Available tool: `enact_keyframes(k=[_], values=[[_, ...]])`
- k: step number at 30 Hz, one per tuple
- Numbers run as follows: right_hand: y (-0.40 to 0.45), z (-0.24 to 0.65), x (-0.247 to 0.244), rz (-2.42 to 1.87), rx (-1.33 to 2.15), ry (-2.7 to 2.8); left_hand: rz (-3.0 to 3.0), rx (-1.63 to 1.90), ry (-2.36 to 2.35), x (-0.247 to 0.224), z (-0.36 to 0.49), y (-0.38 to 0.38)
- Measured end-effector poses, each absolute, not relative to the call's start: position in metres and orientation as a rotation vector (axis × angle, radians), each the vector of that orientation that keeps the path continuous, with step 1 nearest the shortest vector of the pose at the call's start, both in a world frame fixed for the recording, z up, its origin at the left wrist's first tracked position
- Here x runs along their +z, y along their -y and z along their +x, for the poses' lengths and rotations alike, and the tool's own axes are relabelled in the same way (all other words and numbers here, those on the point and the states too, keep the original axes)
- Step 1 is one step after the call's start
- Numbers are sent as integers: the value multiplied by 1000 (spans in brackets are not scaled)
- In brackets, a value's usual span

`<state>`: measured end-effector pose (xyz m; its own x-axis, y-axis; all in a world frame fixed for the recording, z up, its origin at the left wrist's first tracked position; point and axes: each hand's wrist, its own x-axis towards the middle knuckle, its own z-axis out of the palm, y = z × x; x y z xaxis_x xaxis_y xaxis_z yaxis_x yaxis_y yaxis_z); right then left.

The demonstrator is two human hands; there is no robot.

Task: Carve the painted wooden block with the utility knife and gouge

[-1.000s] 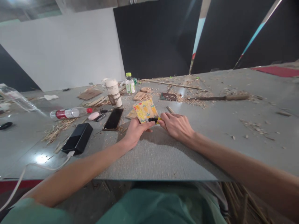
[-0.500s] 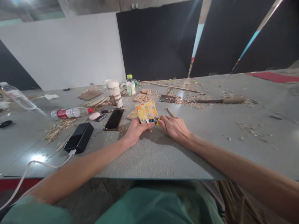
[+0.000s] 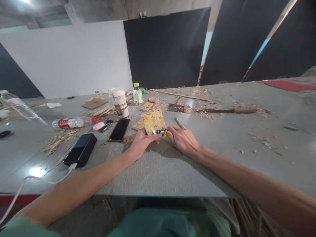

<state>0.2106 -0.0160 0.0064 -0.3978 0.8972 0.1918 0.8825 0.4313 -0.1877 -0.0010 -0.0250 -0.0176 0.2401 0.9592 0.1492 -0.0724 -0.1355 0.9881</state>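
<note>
A square wooden piece painted with yellow and orange flowers (image 3: 154, 121) stands tilted above the table's front part. My left hand (image 3: 142, 142) is closed on its lower left edge, thumb across the front. In my right hand (image 3: 183, 139) is a yellow and black utility knife (image 3: 160, 132), fingers wrapped round the handle. Its blade lies against the lower part of the piece, close to my left thumb. Behind the painted piece, to its left, another light wooden piece (image 3: 138, 124) lies partly hidden.
Left are a phone (image 3: 119, 130), a black power bank (image 3: 81, 149) with a white cable and a lying bottle (image 3: 71, 123). Behind stand paper cups (image 3: 120, 104) and a green-capped bottle (image 3: 137, 93). A long wooden-handled tool (image 3: 244, 110) lies right, among shavings.
The whole view has shifted slightly, so the table and objects sit a little lower in it. Both hands keep their holds, with the blade still at the painted piece.
</note>
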Motion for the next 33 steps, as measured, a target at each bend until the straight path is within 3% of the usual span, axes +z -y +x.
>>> enact_keyframes(k=[14,33], values=[[-6,228,-13,-1217,202,2313,1329,1133,-878,-15,-4,24],[-45,259,6,-1247,77,2108,952,1295,-779,-10,-2,26]])
